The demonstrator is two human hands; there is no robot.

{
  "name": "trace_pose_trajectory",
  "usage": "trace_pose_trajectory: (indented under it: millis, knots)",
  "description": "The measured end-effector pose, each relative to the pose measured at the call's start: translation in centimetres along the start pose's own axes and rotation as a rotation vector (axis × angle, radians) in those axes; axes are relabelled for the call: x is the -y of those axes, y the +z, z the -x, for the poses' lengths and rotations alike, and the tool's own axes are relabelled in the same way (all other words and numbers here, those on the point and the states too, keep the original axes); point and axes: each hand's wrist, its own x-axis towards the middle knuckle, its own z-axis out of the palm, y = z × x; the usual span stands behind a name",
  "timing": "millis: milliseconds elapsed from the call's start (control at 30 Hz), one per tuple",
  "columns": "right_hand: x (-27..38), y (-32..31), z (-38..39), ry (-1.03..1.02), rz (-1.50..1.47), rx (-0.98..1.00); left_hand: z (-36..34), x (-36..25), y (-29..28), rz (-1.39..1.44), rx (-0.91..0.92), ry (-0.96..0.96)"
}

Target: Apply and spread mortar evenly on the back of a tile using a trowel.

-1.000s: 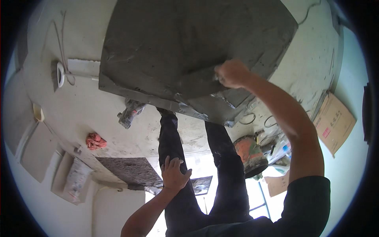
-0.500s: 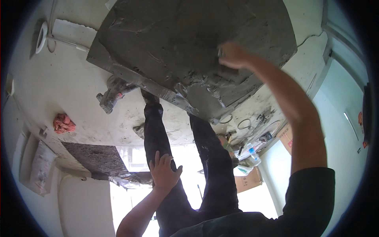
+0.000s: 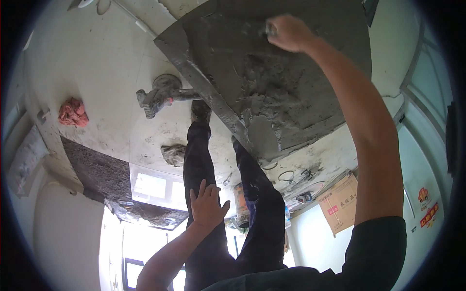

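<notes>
A large slab (image 3: pixel 279 133) coated in wet grey mortar (image 3: pixel 228 53) fills the upper middle. Lumps and ridges of mortar gather towards its near part. Over the far part of the slab, my right hand (image 3: pixel 291 35) is closed in a fist around something with a pale end by the thumb. Blur and the grey coating hide what kind of tool it is. Lower down, my left hand (image 3: pixel 208 208) rests on my left leg with its fingers spread, holding nothing.
Left of the slab lie a grey power tool with a round base (image 3: pixel 162 92), a pink-red cloth (image 3: pixel 74 112) and a grey rag (image 3: pixel 173 154). A dark, rough patch (image 3: pixel 99 162) borders the floor. Cables, an orange container (image 3: pixel 241 203) and cardboard (image 3: pixel 340 203) are at the right.
My right hand has moved farther over the slab, away from the mortar lumps. The whole view has turned, so the slab sits farther right. My left hand stays on my leg.
</notes>
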Motion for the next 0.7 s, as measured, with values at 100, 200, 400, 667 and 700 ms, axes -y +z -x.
trace_pose_trajectory:
  millis: [100, 200, 400, 667, 700]
  knots:
    - [-1.0, 1.6, -5.1, -0.116, 0.054, -0.02, 0.3, -0.3, 1.5, 0.038, 0.048, 0.005]
    - [4.5, -1.5, -8.3, -0.015, 0.007, 0.359, 0.2, -0.1, 1.4, 0.042, -0.023, -0.02]
    - [7.5, 2.2, -3.0, -0.353, 0.147, 0.435, -0.2, -0.7, 1.1, -0.006, -0.018, -0.012]
    - [2.8, 9.7, 11.2, -0.189, 0.151, 0.761, -0.1, -0.8, 0.6, -0.036, 0.003, -0.001]
    - [1.6, 10.3, 13.1, -0.153, 0.127, 0.779, -0.3, -0.9, 0.8, -0.037, 0.004, 0.014]
